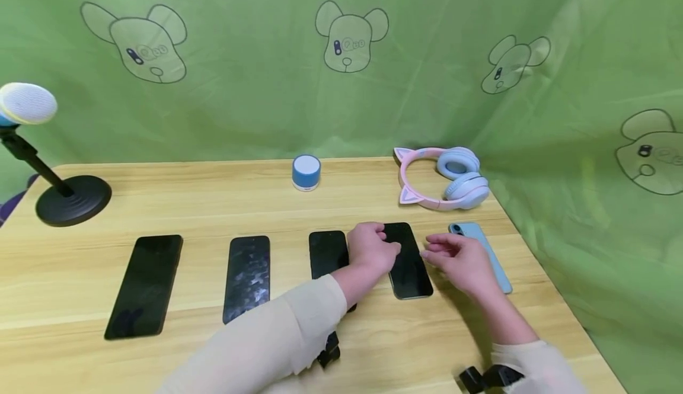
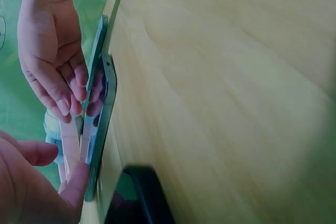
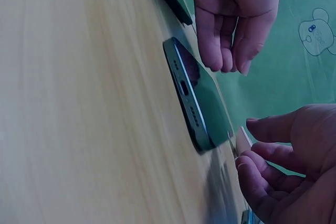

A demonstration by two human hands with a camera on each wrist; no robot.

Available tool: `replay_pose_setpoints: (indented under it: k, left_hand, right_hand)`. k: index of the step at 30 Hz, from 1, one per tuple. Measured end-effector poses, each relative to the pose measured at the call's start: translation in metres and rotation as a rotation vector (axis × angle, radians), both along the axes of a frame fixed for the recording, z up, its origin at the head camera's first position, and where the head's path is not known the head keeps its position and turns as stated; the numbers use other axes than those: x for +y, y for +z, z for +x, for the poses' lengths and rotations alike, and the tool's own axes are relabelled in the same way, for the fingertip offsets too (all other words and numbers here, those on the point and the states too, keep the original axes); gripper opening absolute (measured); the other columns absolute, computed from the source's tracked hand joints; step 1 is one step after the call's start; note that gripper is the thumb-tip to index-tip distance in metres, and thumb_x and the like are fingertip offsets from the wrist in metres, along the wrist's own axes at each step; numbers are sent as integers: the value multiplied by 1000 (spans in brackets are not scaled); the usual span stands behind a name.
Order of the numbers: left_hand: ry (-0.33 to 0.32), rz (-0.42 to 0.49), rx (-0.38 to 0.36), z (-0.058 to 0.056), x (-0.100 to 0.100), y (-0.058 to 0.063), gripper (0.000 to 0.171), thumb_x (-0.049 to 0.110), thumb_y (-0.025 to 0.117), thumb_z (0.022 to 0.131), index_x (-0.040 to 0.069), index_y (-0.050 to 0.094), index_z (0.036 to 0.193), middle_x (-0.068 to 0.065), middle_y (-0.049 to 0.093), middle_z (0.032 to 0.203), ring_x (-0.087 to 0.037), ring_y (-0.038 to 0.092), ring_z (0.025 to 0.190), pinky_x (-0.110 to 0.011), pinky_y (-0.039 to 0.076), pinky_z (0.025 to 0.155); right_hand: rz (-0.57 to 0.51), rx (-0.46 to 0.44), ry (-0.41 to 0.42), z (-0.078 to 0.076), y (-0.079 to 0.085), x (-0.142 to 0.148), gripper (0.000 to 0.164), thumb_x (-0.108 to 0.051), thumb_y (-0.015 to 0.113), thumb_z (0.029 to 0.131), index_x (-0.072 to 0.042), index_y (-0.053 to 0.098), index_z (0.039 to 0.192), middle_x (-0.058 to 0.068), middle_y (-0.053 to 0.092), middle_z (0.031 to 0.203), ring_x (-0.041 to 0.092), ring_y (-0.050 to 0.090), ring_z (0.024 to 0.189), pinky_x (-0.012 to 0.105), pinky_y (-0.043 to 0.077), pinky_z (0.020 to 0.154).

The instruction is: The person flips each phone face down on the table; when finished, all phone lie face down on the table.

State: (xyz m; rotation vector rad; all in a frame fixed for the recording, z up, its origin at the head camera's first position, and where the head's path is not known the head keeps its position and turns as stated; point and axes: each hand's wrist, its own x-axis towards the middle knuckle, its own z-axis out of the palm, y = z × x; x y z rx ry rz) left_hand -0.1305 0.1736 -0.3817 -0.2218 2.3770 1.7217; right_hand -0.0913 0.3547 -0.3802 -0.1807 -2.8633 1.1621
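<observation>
A black-screened phone (image 1: 413, 269) lies screen up between my two hands on the wooden table. Over its left side is my left hand (image 1: 372, 247), fingers loosely bent and nothing gripped; whether a fingertip touches the glass I cannot tell. My right hand (image 1: 463, 263) hovers just off the phone's right edge, fingers loosely curved and empty, as the right wrist view also shows with the phone (image 3: 197, 98) lying flat. Under and left of my left wrist, another dark phone (image 1: 326, 255) is partly hidden. A light-blue phone (image 1: 488, 252), camera side up, lies partly behind my right hand.
Two more dark phones (image 1: 144, 287) (image 1: 247, 278) lie to the left. A blue-and-white cylinder (image 1: 306, 173) and pink-and-blue cat-ear headphones (image 1: 443, 181) sit at the back. On the far left stands a microphone (image 1: 29, 103) on a round black base (image 1: 73, 200). Green fabric (image 1: 256, 86) hangs behind.
</observation>
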Motion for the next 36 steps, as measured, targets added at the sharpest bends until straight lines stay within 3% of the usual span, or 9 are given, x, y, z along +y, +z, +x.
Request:
replay_pose_setpoints:
  k: [3, 6, 8, 10, 13, 17, 27, 36]
  left_hand:
    - [-14, -45, -12, 0, -7, 0, 38, 12, 85, 80, 7, 74, 116, -1, 70, 94, -15, 64, 94, -33, 54, 85]
    - [-63, -111, 4, 2, -12, 0, 15, 13, 83, 83, 5, 75, 92, 2, 62, 72, -13, 59, 75, -29, 51, 66]
    - [-95, -140, 25, 4, -14, 0, 16, 14, 81, 85, 5, 69, 78, 2, 53, 61, -14, 53, 64, -29, 43, 57]
    - [-115, -150, 33, 6, -14, 0, 21, 14, 80, 86, 6, 65, 74, 1, 48, 56, -16, 51, 63, -30, 40, 55]
    - [-106, -145, 12, 8, -13, 1, 14, 16, 80, 86, 7, 73, 94, 3, 57, 67, -15, 60, 81, -31, 51, 69]
    - [-77, -123, -37, 10, -11, 1, 36, 18, 80, 86, 6, 72, 120, 3, 65, 89, -16, 61, 105, -36, 52, 90]
    - [27, -11, -104, 10, -7, 2, 24, 12, 77, 88, 10, 76, 112, 6, 65, 84, -13, 63, 96, -36, 53, 88]
    - [121, 51, -117, 11, -2, -1, 24, 6, 74, 88, 11, 77, 111, 4, 71, 93, -16, 65, 101, -38, 50, 92]
  right_hand:
    - [8, -20, 6, -2, -2, -4, 38, -18, 80, 87, 1, 70, 118, 12, 73, 101, 23, 68, 88, 25, 53, 65]
    - [23, -42, -3, -3, -3, -7, 39, -20, 81, 86, 0, 70, 118, 11, 73, 102, 25, 68, 90, 26, 52, 66]
    - [31, -59, -20, -3, -3, -8, 39, -20, 81, 86, 0, 70, 118, 12, 73, 103, 26, 68, 91, 28, 52, 67]
    - [38, -78, -41, -2, -2, -9, 40, -20, 81, 86, -1, 70, 118, 12, 72, 104, 26, 67, 92, 29, 51, 68]
    - [32, -107, -63, 0, -2, -11, 41, -20, 82, 85, 0, 69, 119, 13, 72, 105, 26, 67, 94, 30, 51, 70]
    - [10, -119, -75, 1, -2, -14, 43, -17, 83, 83, 1, 68, 119, 14, 72, 106, 28, 68, 96, 27, 53, 70]
    - [-112, -171, -102, 0, 0, -18, 44, -10, 83, 83, 3, 67, 121, 16, 72, 106, 26, 68, 94, 27, 55, 68]
    - [-394, -251, -134, -1, -1, -18, 55, -3, 79, 85, 8, 55, 134, 25, 62, 125, 20, 69, 91, 34, 59, 72]
